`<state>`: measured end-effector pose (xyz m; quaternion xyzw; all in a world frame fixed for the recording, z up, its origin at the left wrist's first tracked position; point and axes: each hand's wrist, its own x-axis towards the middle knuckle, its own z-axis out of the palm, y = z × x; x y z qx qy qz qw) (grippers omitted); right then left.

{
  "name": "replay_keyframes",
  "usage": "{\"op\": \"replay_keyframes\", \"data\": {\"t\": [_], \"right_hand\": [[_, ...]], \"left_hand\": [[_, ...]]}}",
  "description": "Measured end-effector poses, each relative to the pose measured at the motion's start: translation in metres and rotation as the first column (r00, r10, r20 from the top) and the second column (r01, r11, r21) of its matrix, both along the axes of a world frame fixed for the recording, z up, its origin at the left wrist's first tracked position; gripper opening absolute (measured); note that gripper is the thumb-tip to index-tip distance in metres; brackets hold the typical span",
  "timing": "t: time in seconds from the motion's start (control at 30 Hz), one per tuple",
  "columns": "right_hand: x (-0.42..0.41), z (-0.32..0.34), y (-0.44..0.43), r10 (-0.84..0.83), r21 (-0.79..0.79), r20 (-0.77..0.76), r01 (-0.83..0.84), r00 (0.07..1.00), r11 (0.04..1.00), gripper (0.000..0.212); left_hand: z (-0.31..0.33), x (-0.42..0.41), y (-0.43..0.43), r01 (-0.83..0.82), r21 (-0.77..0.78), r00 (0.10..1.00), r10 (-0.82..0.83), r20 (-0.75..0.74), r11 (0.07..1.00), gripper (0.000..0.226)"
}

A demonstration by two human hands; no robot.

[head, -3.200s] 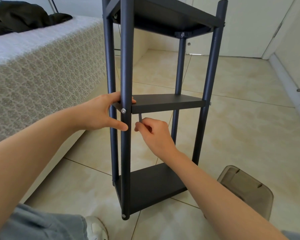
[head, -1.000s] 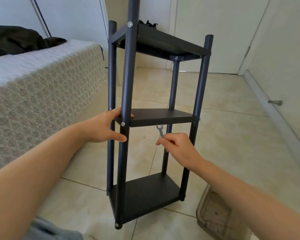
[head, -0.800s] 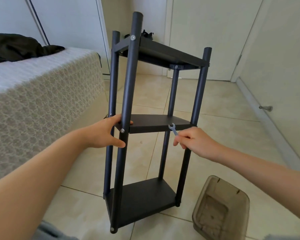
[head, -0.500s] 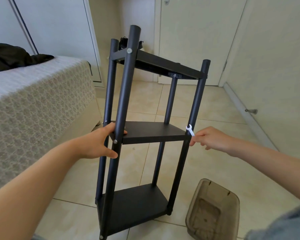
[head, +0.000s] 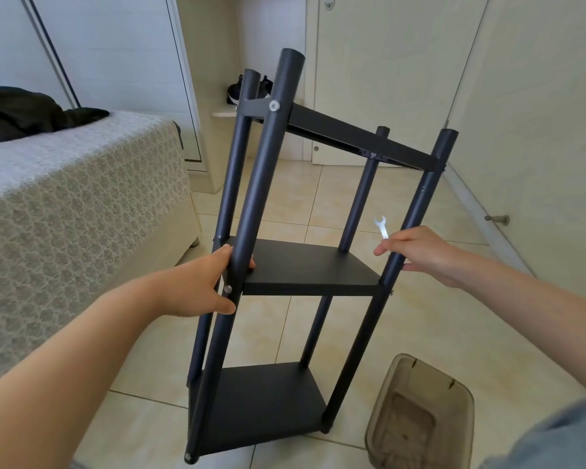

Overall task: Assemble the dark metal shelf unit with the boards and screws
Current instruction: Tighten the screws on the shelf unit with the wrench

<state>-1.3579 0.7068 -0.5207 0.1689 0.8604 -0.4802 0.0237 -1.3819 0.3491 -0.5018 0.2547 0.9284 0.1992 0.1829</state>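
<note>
Shelf unit (head: 305,265) stood tilted on the tiled floor (head: 403,204), the left hand (head: 197,286) wrapped around its front post to steady it (probably), the right hand (head: 420,255) pinching a small wrench (head: 381,227) beside the right post.

right hand (head: 420,253) carried the wrench (head: 381,227) from under the middle board (head: 305,269) past the right post (head: 410,225).

three shelf boards (head: 305,265), four posts (head: 261,184), one wrench (head: 382,227), one bin (head: 420,414)
</note>
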Motion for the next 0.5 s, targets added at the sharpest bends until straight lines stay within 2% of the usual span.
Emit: {"op": "replay_keyframes", "data": {"t": [0.07,0.13,0.23,0.3,0.4,0.5], "right_hand": [[0.001,0.001,-0.001,0.008,-0.008,0.001,-0.008,1.0,1.0,0.016],[0.003,0.001,-0.002,0.018,0.001,-0.003,-0.018,1.0,1.0,0.017],[0.006,0.0,-0.004,0.025,0.013,-0.009,-0.025,1.0,1.0,0.018],[0.008,0.0,-0.007,0.029,0.015,-0.009,-0.029,1.0,0.999,0.017],[0.01,0.003,-0.013,0.051,0.02,-0.008,-0.051,0.999,0.999,0.017],[0.014,0.008,-0.019,0.081,-0.022,-0.012,-0.081,0.997,0.996,0.015]], "left_hand": [[0.0,-0.001,-0.001,-0.056,-0.045,0.998,0.054,-0.028,0.997,0.085],[0.001,-0.001,-0.001,-0.101,-0.05,0.992,0.097,-0.075,0.994,0.087],[0.004,-0.001,0.0,-0.146,0.038,0.981,0.149,-0.123,0.989,0.072],[0.006,-0.002,0.001,-0.198,0.17,0.97,0.218,-0.111,0.965,0.062],[0.01,-0.002,0.005,-0.275,0.388,0.934,0.34,-0.11,0.88,0.04],[0.011,-0.003,0.005,-0.328,0.432,0.886,0.432,-0.168,0.84,0.026]]}}
